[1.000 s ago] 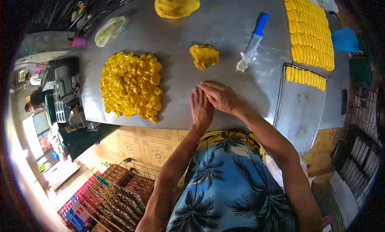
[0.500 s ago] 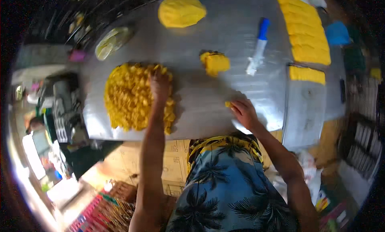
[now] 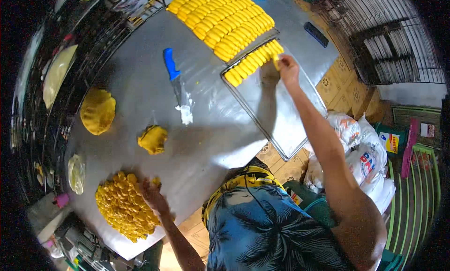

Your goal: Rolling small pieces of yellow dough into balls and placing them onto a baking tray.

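My right hand (image 3: pixel 288 70) pinches a small yellow dough roll (image 3: pixel 275 62) at the right end of a short row of like rolls (image 3: pixel 249 65) on a metal tray (image 3: pixel 287 112). At the lower left, my left hand (image 3: pixel 153 196) is closed at the right edge of a heap of brownish-yellow pieces (image 3: pixel 125 207). A yellow bit shows by its fingers, but what it grips is partly hidden. Between the hands lie a small yellow dough lump (image 3: pixel 153 140) and a blue-handled knife (image 3: pixel 172 76) with a pale smear at its tip.
Many rows of yellow rolls (image 3: pixel 220 20) fill a tray at the far side of the metal table (image 3: pixel 206 149). A larger dough mound (image 3: pixel 97 111) and a clear plastic bag (image 3: pixel 76 174) lie at left. A dark oblong object (image 3: pixel 316 34) rests far right; white sacks (image 3: pixel 370 163) stand beyond the table's right side.
My view has swung to the right. My right hand has moved from the table's near edge to the tray with its yellow piece. My left hand has shifted to the heap's edge.
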Motion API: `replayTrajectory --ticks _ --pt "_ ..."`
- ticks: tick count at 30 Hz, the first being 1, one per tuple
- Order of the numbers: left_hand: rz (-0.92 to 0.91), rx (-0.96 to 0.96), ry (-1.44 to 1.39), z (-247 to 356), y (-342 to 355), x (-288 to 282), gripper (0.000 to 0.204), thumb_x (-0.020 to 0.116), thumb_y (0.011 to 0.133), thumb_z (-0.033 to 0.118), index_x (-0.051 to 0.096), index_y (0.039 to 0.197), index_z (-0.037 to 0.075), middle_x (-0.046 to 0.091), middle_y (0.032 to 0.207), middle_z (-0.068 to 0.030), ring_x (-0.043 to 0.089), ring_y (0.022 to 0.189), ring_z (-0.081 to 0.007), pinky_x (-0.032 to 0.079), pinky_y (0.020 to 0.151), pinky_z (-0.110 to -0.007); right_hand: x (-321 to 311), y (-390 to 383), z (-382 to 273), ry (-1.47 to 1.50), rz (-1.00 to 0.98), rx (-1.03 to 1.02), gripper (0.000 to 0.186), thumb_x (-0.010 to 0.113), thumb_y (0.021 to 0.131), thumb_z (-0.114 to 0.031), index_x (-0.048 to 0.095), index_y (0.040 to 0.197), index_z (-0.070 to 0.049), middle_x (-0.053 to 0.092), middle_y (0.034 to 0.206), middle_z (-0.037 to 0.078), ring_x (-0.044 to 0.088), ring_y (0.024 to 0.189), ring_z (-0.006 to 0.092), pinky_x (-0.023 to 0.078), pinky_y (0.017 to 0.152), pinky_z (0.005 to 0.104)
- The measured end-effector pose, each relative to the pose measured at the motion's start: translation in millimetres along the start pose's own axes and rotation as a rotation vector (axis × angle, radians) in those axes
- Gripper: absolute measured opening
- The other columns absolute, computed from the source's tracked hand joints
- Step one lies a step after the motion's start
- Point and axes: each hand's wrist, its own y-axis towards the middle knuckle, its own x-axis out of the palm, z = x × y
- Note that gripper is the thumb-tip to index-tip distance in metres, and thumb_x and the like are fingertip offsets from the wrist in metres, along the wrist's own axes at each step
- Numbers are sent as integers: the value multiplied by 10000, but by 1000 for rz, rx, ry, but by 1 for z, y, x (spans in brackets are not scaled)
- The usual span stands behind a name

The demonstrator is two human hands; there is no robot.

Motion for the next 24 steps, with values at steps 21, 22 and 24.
replayTrajectory --ticks 21,22,24 --pt "-115 -444 90 7 -77 96 452 745 1017 219 627 1374 -33 718 1161 -124 695 1078 -221 597 946 -353 31 132 76 93 1 -29 145 603 988 -17 734 1023 33 718 996 131 675 881 257 582 822 350" --pt "-117 -449 71 5 -76 97 452 751 1014 225 633 1364 -36 726 1146 -119 700 1068 -216 596 935 -345 34 122 58 -74 30 -125 159 605 994 -21 714 1097 32 716 1009 129 675 886 251 579 814 349" --pt "-125 -451 39 2 -72 98 452 756 1012 231 640 1355 -39 733 1131 -114 704 1057 -212 595 925 -338 31 92 7 -419 113 -299 253 610 1007 -29 674 1244 30 713 1035 125 674 896 239 571 799 346"
